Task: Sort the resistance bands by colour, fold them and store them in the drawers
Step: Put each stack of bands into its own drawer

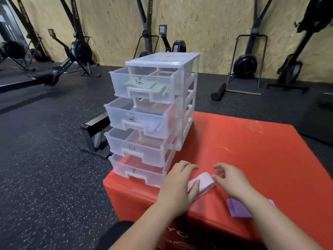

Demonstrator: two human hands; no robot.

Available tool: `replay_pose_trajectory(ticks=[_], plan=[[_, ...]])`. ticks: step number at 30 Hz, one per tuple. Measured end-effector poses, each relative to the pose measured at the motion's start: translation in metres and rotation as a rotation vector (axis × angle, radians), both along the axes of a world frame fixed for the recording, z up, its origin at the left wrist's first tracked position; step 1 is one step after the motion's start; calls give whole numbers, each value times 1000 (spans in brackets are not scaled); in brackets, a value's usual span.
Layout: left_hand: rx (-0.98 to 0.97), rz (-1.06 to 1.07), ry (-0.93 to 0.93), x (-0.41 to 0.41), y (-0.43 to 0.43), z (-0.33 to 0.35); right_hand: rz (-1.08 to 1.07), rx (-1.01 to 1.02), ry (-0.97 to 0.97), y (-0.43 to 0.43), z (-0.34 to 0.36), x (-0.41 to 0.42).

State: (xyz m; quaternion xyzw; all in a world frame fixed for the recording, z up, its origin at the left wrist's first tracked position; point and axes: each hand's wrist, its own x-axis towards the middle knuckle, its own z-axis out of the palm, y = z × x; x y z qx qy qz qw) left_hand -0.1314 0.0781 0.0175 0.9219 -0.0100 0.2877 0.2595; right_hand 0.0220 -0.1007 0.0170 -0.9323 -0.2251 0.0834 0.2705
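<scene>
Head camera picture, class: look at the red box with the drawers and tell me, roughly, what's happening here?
A person is sorting resistance bands on a red box. The left hand presses a folded pink band flat while the right hand touches its other end. A purple band lies nearby, partly under the right forearm. The clear drawer unit has all four drawers pulled out, with green bands in the top drawer and bluish bands in the second drawer.

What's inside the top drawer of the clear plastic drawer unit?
Folded pale green resistance bands lie in the clear plastic top drawer; its rear, under the unit's frosted lid, is obscured.
</scene>
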Motion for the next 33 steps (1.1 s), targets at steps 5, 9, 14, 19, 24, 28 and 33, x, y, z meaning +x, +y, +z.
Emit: replay_pose_trajectory(ticks=[5,9,14,19,24,28,33], plan=[[57,80,446,18,-5,-37,-58,-211,-19,7,-35,-4],[102,125,575,30,-7,-45,-112,-293,-30,16,-44,-6],[62,148,564,35,-4,-48,-121,-242,83,22,-43,0],[-81,130,580,38,6,-52,-58,-8,124,23,-29,-8],[-432,-11,443,30,4,-33,63,307,114,24,-6,-23],[-600,-14,327,23,0,-15,69,564,220,23,22,-37],[-695,-26,172,7,-2,12,21,862,408,26,40,-55]])
